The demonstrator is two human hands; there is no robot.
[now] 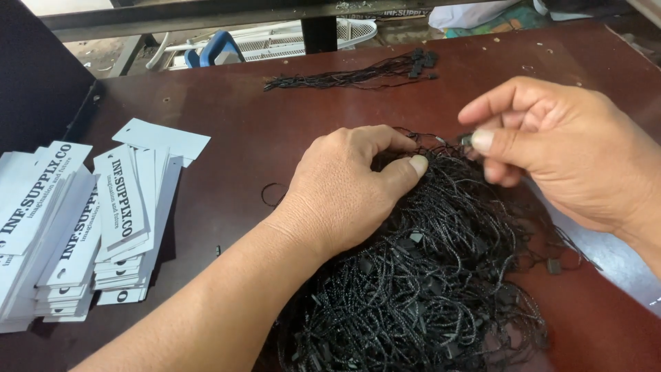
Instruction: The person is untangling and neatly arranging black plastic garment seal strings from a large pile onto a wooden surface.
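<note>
Two hands worked a big tangle of black cords [427, 275], most of it unsorted.
The left hand [344, 189] pressed curled on the heap's far edge, its grip closed on strands; the right hand [558, 145] pinched one cord end [467, 140] just above. A small bundle [358, 74] lay far off; white tags [76, 227] sat stacked left on the tabletop [241, 117], none visibly strung.

Viewpoint: we look from the head, down and forward over the dark red table [227, 131].
Nearness: we sit close above the tabletop.
Shared views: we have only this one.
</note>
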